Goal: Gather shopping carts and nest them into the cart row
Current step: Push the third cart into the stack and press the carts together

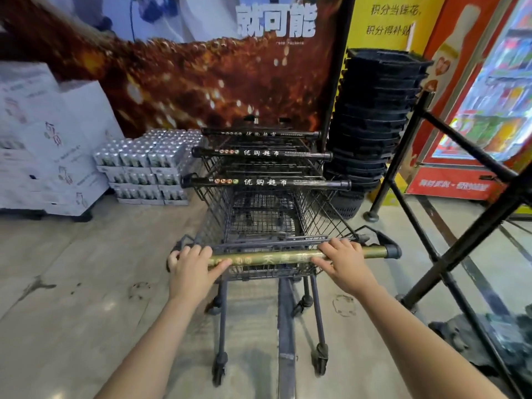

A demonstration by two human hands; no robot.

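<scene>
A dark wire shopping cart (267, 226) with a gold handle bar (276, 257) stands right in front of me. My left hand (191, 269) grips the left end of that bar and my right hand (344, 262) grips its right part. The basket's front sits pushed into the cart row (264, 168), three nested carts with black handles carrying white lettering, which stand against the poster wall.
Trays of silver cans (146, 165) and white cartons (49, 145) stand left of the row. A tall stack of black baskets (374, 119) is at its right. A black metal barrier frame (449, 214) slants across the right side, with a lit drinks cooler (495, 105) behind.
</scene>
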